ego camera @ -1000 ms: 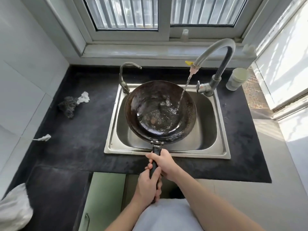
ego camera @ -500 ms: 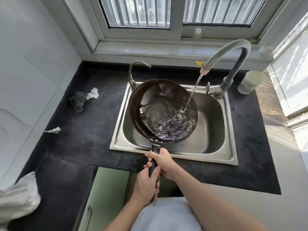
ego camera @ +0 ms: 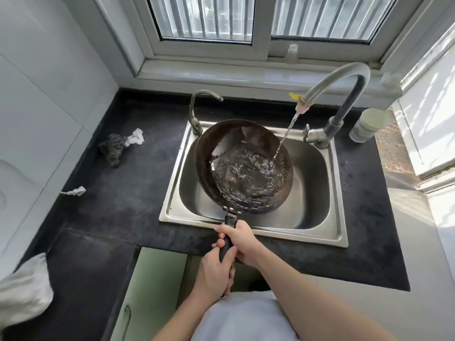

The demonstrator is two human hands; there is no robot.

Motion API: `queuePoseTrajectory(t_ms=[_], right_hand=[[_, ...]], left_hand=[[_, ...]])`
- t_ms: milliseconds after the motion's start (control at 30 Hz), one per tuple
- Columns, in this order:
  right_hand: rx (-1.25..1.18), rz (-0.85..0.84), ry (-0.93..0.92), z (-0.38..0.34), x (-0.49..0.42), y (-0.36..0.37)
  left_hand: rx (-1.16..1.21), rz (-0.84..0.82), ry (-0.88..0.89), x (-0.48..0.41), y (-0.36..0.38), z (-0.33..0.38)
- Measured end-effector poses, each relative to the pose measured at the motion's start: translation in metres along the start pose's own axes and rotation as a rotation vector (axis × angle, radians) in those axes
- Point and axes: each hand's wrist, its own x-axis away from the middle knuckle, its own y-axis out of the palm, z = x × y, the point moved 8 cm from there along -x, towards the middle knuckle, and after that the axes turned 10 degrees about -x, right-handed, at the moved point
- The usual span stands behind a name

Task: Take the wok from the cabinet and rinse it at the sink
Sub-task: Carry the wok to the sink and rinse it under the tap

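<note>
handle (ego camera: 231,220) mostly hidden: left hand (ego camera: 214,271), right hand (ego camera: 238,240) each grip wrapped round it; wok (ego camera: 209,153) floor obscured by churning water (ego camera: 246,173).

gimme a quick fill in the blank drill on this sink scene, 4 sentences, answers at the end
1. The left hand and right hand both grip the dark round metal wok by its black ____.
2. The tall curved grey faucet runs ____ into the wok.
3. The wok is held over the stainless steel ____.
4. The dark steel-wool scouring pad lies on the black countertop, to the person's ____.
Missing words: handle; water; sink; left.
</note>
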Motion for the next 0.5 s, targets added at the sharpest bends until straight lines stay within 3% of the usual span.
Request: queuePoseTrajectory(t_ms=[267, 500], right_hand=[[0.096, -0.055, 0.020, -0.010, -0.006, 0.008], [0.079, 0.005, 0.019, -0.004, 0.008, -0.001]], left_hand=[[0.022, 0.079, -0.003, -0.003, -0.005, 0.007], [0.065, -0.008, -0.015, 0.002, 0.002, 0.003]])
